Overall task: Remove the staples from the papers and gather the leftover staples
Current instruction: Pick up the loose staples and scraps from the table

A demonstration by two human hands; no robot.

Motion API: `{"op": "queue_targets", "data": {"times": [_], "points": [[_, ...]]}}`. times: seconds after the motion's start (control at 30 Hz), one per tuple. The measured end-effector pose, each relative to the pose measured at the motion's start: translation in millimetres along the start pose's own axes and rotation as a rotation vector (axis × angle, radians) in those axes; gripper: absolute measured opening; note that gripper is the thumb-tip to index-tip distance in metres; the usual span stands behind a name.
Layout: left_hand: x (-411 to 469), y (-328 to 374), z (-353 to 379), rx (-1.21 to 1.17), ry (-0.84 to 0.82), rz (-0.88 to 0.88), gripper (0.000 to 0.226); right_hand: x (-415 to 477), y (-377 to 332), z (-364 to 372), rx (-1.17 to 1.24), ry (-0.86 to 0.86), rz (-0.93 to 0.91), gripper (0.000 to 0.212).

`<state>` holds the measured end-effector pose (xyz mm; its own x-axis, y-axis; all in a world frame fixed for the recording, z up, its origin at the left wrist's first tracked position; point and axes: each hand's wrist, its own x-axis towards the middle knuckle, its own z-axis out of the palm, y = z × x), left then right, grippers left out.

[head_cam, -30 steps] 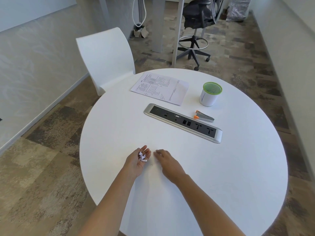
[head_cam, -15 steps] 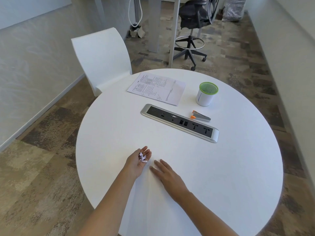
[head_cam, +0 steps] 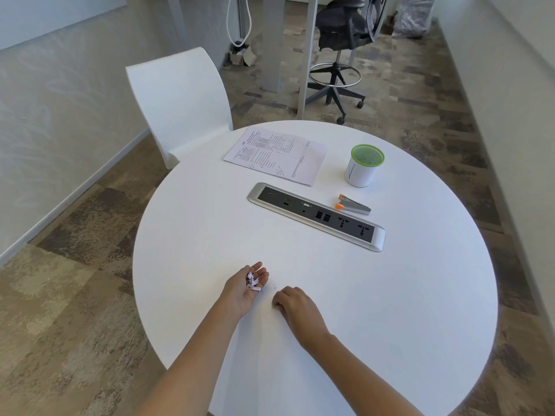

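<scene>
My left hand (head_cam: 244, 291) rests palm-up on the white round table (head_cam: 390, 295), cupped around a small heap of staples and paper bits (head_cam: 253, 282). Just to its right, my right hand (head_cam: 295, 304) lies knuckles-up on the table with its fingers curled under; whether it pinches anything is hidden. A tiny speck (head_cam: 274, 287) lies on the table between the two hands. The printed papers (head_cam: 276, 156) lie flat at the table's far side. An orange-and-grey staple remover (head_cam: 353, 204) sits beyond the socket strip.
A silver socket strip (head_cam: 316, 216) is set across the table's middle. A white cup with a green mesh rim (head_cam: 363, 169) stands at the far right. A white chair (head_cam: 180, 100) is behind the table on the left, a black office chair (head_cam: 339, 40) farther back.
My right hand slid back toward me and its flat fingers curled under. My left hand stayed cupped around the staples. The camera view shifted slightly.
</scene>
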<state>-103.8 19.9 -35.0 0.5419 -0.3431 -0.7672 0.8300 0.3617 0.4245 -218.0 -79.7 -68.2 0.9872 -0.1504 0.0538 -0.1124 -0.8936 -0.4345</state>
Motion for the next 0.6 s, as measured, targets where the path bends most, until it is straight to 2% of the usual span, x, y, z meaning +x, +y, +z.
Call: {"op": "queue_targets", "data": {"times": [0.17, 0.23, 0.33, 0.4, 0.5, 0.6], "points": [[-7, -2, 3, 0.029, 0.001, -0.006, 0.032, 9, -3, -4, 0.097, -0.032, 0.155, 0.014], [-9, -4, 4, 0.044, 0.004, -0.006, 0.032, 14, -3, -10, 0.292, -0.040, 0.357, 0.016], [-9, -6, 3, 0.071, 0.010, -0.017, 0.031, 22, -6, -25, 0.607, 0.094, 0.592, 0.012], [-8, -7, 2, 0.094, 0.006, -0.039, 0.030, 26, -13, -35, 0.673, 0.128, 0.584, 0.011], [-3, -12, 0, 0.153, 0.013, -0.051, 0.031, 29, -30, -44, 0.689, 0.081, 0.463, 0.015], [-3, -14, 2, 0.145, 0.002, -0.062, 0.030, 36, -36, -39, 0.397, -0.030, 0.334, 0.018]]}}
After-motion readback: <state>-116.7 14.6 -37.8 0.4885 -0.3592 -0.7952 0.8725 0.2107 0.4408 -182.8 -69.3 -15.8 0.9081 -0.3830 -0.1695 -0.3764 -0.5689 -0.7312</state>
